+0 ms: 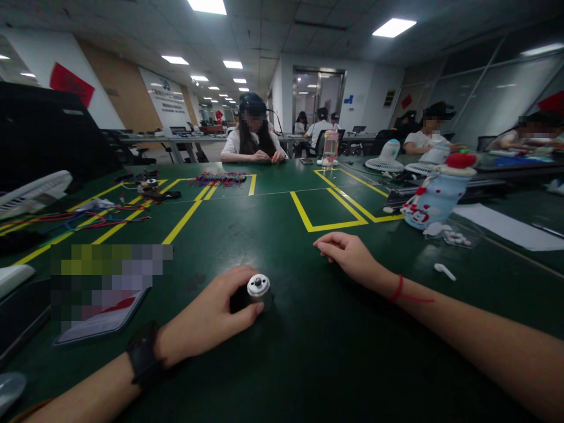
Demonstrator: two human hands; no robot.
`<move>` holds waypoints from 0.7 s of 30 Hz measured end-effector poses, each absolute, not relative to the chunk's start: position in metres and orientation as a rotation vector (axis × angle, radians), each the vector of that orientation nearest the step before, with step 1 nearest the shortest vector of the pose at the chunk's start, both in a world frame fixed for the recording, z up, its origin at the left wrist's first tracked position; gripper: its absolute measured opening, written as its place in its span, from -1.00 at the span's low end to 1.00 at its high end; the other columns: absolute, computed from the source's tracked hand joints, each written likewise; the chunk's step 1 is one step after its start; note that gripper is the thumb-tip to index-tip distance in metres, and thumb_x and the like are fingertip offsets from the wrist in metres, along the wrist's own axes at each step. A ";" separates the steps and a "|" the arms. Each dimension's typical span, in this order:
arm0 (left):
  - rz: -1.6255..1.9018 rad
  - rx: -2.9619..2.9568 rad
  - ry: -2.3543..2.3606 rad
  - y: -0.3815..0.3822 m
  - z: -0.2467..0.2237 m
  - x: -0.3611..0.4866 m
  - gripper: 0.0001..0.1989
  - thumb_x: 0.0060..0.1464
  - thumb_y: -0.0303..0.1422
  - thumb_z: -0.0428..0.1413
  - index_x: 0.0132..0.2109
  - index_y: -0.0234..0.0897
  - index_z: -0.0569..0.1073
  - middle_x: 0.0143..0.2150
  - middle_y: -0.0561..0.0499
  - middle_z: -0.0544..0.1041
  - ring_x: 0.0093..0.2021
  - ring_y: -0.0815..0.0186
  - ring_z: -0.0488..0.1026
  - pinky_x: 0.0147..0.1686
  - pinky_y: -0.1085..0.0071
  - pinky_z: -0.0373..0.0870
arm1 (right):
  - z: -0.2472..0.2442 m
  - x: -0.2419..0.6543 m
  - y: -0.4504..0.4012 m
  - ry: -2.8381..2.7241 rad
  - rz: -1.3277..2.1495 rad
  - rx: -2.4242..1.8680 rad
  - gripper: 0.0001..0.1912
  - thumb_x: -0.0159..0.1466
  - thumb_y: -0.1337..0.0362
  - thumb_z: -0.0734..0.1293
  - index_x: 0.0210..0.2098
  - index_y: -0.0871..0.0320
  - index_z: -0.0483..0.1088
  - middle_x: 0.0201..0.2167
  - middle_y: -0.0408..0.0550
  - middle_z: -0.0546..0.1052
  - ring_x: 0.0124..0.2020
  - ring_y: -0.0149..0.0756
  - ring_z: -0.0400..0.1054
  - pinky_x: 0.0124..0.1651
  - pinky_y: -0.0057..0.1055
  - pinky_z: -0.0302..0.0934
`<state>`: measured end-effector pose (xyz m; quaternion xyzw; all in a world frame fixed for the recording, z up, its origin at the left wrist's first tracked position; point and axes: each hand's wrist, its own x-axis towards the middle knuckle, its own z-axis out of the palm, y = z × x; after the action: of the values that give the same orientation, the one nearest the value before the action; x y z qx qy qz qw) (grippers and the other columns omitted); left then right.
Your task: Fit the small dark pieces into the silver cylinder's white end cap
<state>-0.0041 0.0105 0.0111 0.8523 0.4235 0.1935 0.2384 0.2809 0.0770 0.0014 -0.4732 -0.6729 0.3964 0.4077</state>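
Note:
A small cylindrical motor stands upright on the green table, its pale round end and short shaft facing up. My left hand is wrapped round its side, thumb in front and fingers behind. Farther off to the right, my right hand rests just above the table with thumb and fingertips pinched together. Whatever those fingertips hold, if anything, is too small to make out. Yellow tape marks a rectangle beyond that hand.
Coloured wires lie in a bundle at the back, with more at left. A blue bottle, a white earbud and a paper sheet are at right. A flat pouch lies left. A person sits opposite.

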 end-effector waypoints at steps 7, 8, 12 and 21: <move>0.637 2.229 1.160 0.007 0.011 -0.001 -0.70 0.20 -0.28 0.11 0.07 -0.13 0.31 -0.02 0.03 0.45 -0.07 0.21 0.41 -0.07 0.29 0.34 | 0.002 0.274 0.067 -1.927 0.879 -1.212 -0.77 0.24 0.19 0.30 -0.24 0.19 0.51 -0.38 -0.06 0.53 -0.42 -0.37 0.33 -0.37 -0.41 0.17; 0.640 2.230 1.157 0.008 0.011 0.000 -0.70 0.21 -0.25 0.11 0.07 -0.13 0.33 -0.02 0.02 0.46 -0.07 0.21 0.41 -0.06 0.28 0.35 | 0.003 0.271 0.063 -1.977 0.869 -1.192 -0.78 0.25 0.19 0.30 -0.24 0.17 0.52 -0.38 -0.07 0.53 -0.42 -0.37 0.32 -0.37 -0.41 0.17; 0.630 2.277 1.108 0.010 0.011 0.004 -0.72 0.23 -0.20 0.09 0.05 -0.11 0.39 -0.01 0.00 0.45 -0.03 0.17 0.38 -0.01 0.21 0.32 | 0.012 0.249 0.042 -2.051 0.898 -1.012 -0.79 0.26 0.21 0.32 -0.16 0.13 0.51 -0.29 -0.08 0.51 -0.38 -0.40 0.31 -0.36 -0.45 0.18; 0.559 2.422 1.110 0.010 0.010 0.009 -0.79 0.25 -0.22 0.06 -0.01 -0.12 0.43 -0.06 -0.02 0.40 -0.08 0.19 0.35 -0.07 0.25 0.33 | 0.023 0.219 0.026 -1.982 0.831 -0.890 -0.84 0.22 0.18 0.37 -0.25 0.10 0.53 -0.24 -0.09 0.41 -0.32 -0.42 0.29 -0.30 -0.46 0.20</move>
<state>0.0091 0.0100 0.0096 0.8702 0.3989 0.2007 0.2080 0.2186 0.0264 0.0225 -0.3514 -0.7821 0.3279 0.3965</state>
